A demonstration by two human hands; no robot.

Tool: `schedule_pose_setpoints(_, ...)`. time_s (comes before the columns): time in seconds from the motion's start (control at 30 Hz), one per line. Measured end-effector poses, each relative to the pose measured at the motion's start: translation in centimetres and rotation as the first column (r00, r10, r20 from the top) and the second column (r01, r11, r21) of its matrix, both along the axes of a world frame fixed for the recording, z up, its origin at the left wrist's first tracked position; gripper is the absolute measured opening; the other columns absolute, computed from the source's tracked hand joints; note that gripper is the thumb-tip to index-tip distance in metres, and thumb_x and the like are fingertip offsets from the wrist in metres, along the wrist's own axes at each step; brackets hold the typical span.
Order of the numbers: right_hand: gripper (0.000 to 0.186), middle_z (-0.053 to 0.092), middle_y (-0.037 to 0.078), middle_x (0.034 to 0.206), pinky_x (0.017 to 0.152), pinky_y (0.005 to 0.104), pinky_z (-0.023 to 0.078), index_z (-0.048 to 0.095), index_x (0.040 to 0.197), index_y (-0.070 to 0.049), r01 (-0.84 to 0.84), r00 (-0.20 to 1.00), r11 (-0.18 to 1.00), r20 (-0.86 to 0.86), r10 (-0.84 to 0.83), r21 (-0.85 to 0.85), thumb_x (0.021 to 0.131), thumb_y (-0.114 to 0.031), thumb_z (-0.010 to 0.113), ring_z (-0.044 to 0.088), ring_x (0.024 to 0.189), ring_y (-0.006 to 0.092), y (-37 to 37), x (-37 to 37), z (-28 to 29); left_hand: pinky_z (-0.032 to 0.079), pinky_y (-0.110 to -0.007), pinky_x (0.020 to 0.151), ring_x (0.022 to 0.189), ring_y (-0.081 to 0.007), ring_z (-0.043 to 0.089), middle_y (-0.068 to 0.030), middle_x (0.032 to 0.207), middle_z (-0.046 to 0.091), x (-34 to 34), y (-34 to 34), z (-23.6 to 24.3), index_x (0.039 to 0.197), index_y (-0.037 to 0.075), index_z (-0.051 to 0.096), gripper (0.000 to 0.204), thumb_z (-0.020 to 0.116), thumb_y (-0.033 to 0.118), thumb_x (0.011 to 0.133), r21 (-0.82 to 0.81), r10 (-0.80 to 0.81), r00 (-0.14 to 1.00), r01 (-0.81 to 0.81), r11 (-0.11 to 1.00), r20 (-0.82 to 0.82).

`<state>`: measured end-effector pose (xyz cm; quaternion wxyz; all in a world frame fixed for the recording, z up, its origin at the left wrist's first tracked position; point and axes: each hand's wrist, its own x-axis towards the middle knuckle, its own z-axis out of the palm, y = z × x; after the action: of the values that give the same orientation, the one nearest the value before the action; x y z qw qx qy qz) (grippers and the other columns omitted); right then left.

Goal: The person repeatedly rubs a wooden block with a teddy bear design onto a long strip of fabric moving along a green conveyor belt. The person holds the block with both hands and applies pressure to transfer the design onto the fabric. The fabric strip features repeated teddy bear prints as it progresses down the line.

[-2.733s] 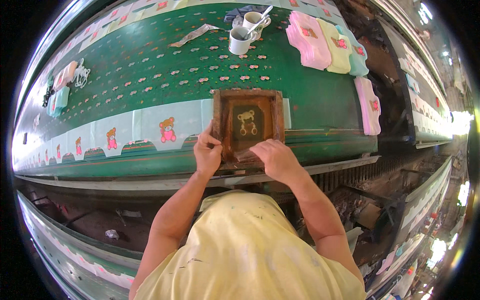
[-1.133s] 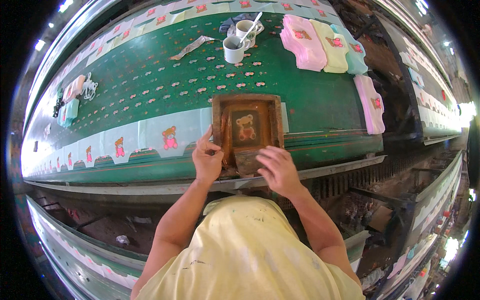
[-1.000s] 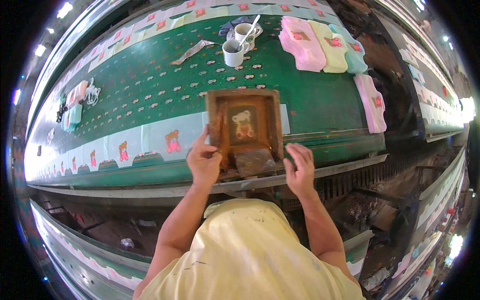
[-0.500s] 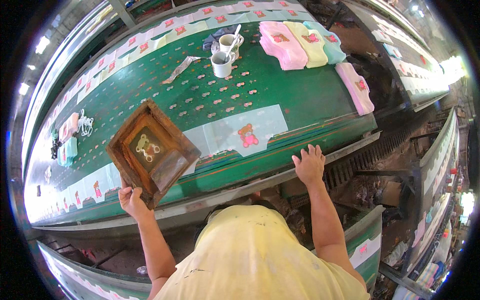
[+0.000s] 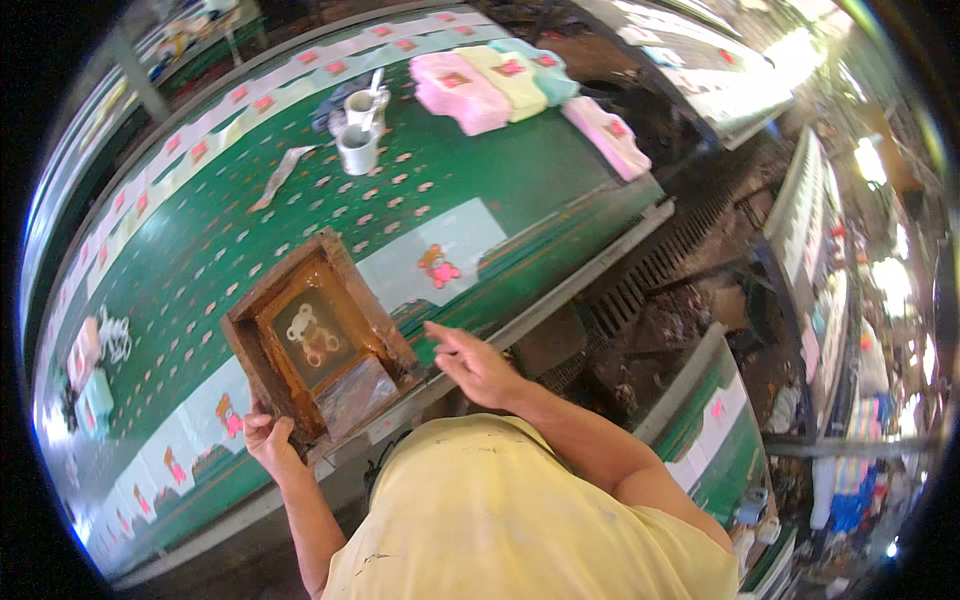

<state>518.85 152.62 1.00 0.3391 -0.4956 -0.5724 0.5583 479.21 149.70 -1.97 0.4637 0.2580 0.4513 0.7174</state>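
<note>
My left hand [image 5: 274, 445] grips the near-left corner of a wooden screen-printing frame [image 5: 318, 335], fingers closed round its edge. Inside the dark frame is a mesh with a pale bear figure, and a shiny film covers its near end. The frame is held tilted over the front edge of the green table [image 5: 430, 180]. My right hand [image 5: 478, 368] is held just right of the frame, fingers stretched out, holding nothing. Beyond it lies a pale blue fabric piece [image 5: 475, 232] printed with a brown and pink bear; the frame partly hides its left end.
Two white mugs [image 5: 357, 150], one with a stick-like tool, stand on the table. Stacks of pink, yellow and blue fabric pieces [image 5: 460, 92] lie at the far right end. Printed pieces [image 5: 175, 466] line the front edge leftward. Another green table [image 5: 715, 440] is behind on the right.
My right hand has moved left, from the table's edge to beside the frame. The frame has come nearer to me and turned slightly. The whole view has shifted and rotated.
</note>
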Motion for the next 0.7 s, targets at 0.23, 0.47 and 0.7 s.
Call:
schedule_pose_setpoints(0.23, 0.078, 0.063, 0.004, 0.144, 0.106, 0.0315, 0.049, 0.021, 0.183, 0.002, -0.091, 0.944, 0.988, -0.326, 0.044, -0.129, 0.125, -0.039, 0.053, 0.055, 0.12, 0.0115, -0.9, 0.5, 1.6, 0.058, -0.049, 0.12, 0.152, -0.0392, 0.062, -0.0308, 0.169, 0.057, 2.6, 2.0, -1.4, 0.094, 0.01, 0.052, 0.039, 0.051, -0.025, 0.076, -0.016, -0.09, 0.995, 0.089, 0.996, -0.039)
schedule_pose_setpoints(0.47, 0.08, 0.068, 0.007, 0.14, 0.101, 0.033, 0.052, 0.019, 0.183, 0.002, -0.155, 0.969, 0.982, -0.209, 0.131, -0.104, 0.122, -0.029, 0.061, 0.06, 0.113, 0.0106, -0.3, 8.0, 3.2, 0.057, -0.048, 0.121, 0.151, -0.0382, 0.063, -0.0298, 0.169, 0.057, 9.8, 4.4, 1.2, 0.095, 0.009, 0.055, 0.039, 0.053, -0.025, 0.076, -0.014, -0.122, 0.985, 0.121, 0.993, -0.122)
schedule_pose_setpoints(0.7, 0.083, 0.071, 0.018, 0.148, 0.106, 0.0388, 0.057, 0.022, 0.181, 0.004, -0.077, 0.964, 0.987, -0.241, 0.111, 0.143, 0.119, -0.03, 0.065, 0.072, 0.119, 0.0209, 1.7, 19.0, 2.3, 0.057, -0.047, 0.12, 0.148, -0.0338, 0.064, -0.027, 0.168, 0.059, 20.6, 7.1, 3.2, 0.105, 0.003, 0.065, 0.017, 0.061, -0.012, 0.097, -0.054, -0.123, 0.951, 0.112, 0.992, -0.285)
